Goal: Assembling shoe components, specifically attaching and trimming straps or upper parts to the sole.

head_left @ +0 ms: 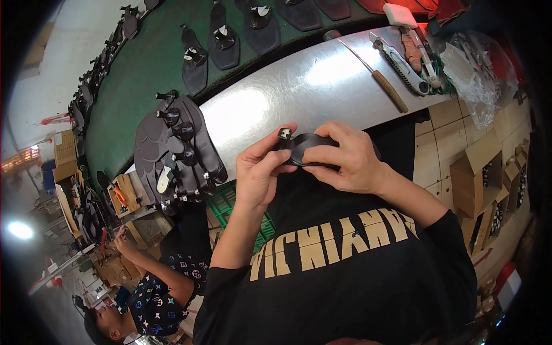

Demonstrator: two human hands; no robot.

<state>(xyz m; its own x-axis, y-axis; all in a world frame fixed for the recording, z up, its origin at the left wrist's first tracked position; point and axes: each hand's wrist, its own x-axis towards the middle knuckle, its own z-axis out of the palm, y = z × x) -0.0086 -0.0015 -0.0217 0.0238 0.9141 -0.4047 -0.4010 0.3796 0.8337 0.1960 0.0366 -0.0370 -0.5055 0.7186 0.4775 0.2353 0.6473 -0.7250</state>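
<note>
Left hand: the hand (257,171) is bent with thumb and fingers together, clamped on one end of the sandal, next to a shiny piece.
Right hand: the hand (352,160) is curled, its fingers and thumb clamped on the sandal from the other side.
Sandal: dark and smooth, with a curved edge; the sandal (313,141) is at the centre of the frame, in front of the black shirt (339,287), partly hidden by the fingers.
Shiny piece: one, small and squarish with a pale spot; the piece (284,134) stands up by the left fingertips.
Table: one, bare metal across the upper middle; the table (247,106) bears an awl (390,91) and a cutter (405,70), one of each, at upper right.
Green surface: upper left to top; the surface (155,54) carries at least five dark soles (196,75) along its near edge.
Pile: one, left of centre; the pile (201,135) is of dark sandals, overlapping too much to count.
Crate: one green crate (265,225), below the pile.
</note>
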